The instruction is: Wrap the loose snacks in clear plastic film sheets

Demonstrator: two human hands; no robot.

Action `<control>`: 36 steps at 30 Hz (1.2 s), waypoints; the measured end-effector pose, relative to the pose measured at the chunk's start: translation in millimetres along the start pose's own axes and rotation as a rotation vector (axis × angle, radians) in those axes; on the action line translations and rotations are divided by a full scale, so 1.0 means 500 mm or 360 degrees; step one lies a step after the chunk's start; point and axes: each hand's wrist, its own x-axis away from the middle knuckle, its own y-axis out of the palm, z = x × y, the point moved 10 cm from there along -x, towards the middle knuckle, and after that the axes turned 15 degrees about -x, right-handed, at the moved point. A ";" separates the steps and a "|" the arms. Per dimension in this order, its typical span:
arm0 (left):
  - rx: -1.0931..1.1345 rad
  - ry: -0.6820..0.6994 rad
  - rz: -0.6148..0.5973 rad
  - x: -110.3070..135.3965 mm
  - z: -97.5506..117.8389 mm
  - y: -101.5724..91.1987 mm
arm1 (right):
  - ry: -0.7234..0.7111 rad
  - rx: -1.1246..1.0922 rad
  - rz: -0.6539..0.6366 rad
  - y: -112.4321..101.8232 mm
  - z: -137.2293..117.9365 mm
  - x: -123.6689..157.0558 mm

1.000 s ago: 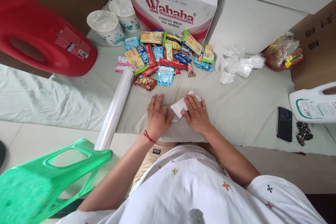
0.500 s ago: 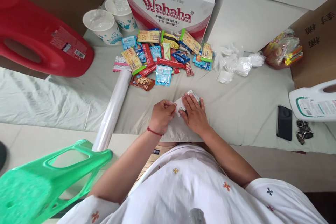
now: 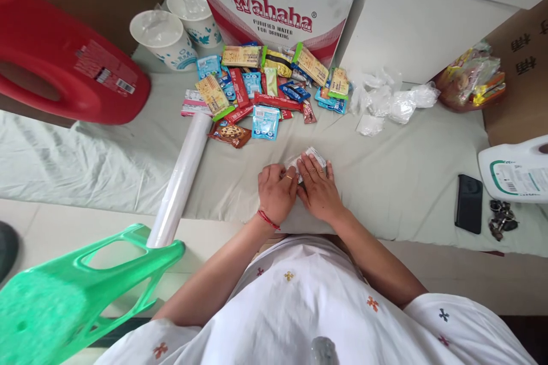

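Note:
A small flat white packet in clear plastic (image 3: 317,155) lies on the pale green cloth near the front edge. My right hand (image 3: 319,189) rests flat on it, fingers stretched out, covering most of it. Close beside, my left hand (image 3: 277,191), with a red string at the wrist, is closed. Its fingers are curled at the left edge of the packet's plastic, and its thumb points toward my right hand. What lies under the fingers is partly hidden. Beyond the hands is a spread of wrapped snacks (image 3: 265,122).
Small clear plastic bundles (image 3: 379,104) lie right of the snacks. A roll of plastic film (image 3: 182,177) lies at left, near a green stool (image 3: 55,302). Paper cups (image 3: 160,40), a red jug (image 3: 103,77) and a Wahaha box (image 3: 278,11) stand behind; a phone (image 3: 468,203) lies right.
My left hand has moved right and turned, its thumb coming against the packet beside my right hand. My right hand stays flat in place. The view has shifted slightly.

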 end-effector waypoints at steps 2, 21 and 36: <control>0.0065 0.0135 0.0089 0.000 0.018 0.008 | 0.0007 0.0030 -0.0020 0.001 -0.001 -0.001; 0.0145 0.0402 -0.0365 -0.023 0.045 0.043 | -0.0029 -0.0198 -0.0111 0.009 -0.014 0.040; 0.0600 0.0284 0.0118 -0.034 -0.045 -0.034 | -0.0352 -0.0144 0.0066 -0.098 0.066 -0.003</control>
